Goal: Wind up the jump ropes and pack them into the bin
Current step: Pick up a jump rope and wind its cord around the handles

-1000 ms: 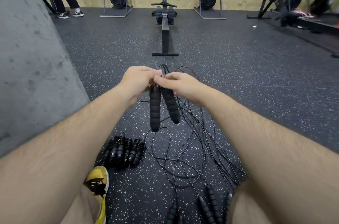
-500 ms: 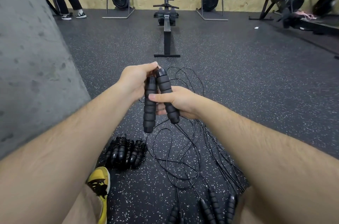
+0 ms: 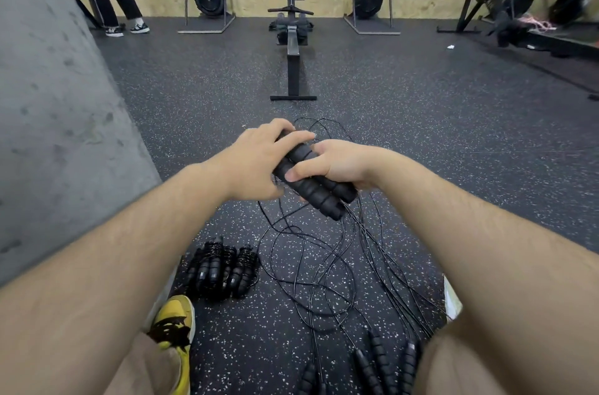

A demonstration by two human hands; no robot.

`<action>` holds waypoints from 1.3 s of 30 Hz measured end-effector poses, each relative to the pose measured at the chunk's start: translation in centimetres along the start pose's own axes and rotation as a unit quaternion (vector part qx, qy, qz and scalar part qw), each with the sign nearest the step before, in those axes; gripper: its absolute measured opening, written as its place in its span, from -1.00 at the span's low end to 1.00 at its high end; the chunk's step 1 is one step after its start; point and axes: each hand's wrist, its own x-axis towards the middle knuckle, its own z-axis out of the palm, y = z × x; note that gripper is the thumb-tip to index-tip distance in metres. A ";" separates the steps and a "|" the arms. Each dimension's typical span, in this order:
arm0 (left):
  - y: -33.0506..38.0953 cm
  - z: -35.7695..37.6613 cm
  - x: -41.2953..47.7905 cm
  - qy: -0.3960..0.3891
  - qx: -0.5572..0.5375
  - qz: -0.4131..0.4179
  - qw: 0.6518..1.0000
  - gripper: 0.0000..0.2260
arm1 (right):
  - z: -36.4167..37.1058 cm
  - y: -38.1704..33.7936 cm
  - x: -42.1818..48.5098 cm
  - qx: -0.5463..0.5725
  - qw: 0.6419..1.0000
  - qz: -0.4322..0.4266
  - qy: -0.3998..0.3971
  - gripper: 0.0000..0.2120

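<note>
Your right hand (image 3: pixel 340 163) wraps both foam handles (image 3: pixel 319 197) side by side, likely as a core for winding. Your left hand (image 3: pixel 256 161) curls over their top ends. The cord (image 3: pixel 301 265) trails loose across the floor (image 3: pixel 421 135); no bin is visible.

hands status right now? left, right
left hand: fingers curled over the top end of the jump rope handles.
right hand: grips the same handles.
</note>
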 end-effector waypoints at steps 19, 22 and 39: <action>1.4 -0.3 0.3 0.060 -0.041 -0.178 0.981 -0.72 | 0.8 0.8 -0.2 -0.395 0.859 -0.110 0.305 -0.55; 1.9 -0.6 0.5 0.072 -0.017 -0.176 0.982 -0.72 | 0.5 0.5 -0.6 -0.410 0.850 -0.112 0.311 -0.59; 0.5 -0.9 0.3 0.127 0.060 -0.110 0.984 -0.73 | 0.6 -2.5 0.0 -0.468 0.819 -0.139 0.300 -0.77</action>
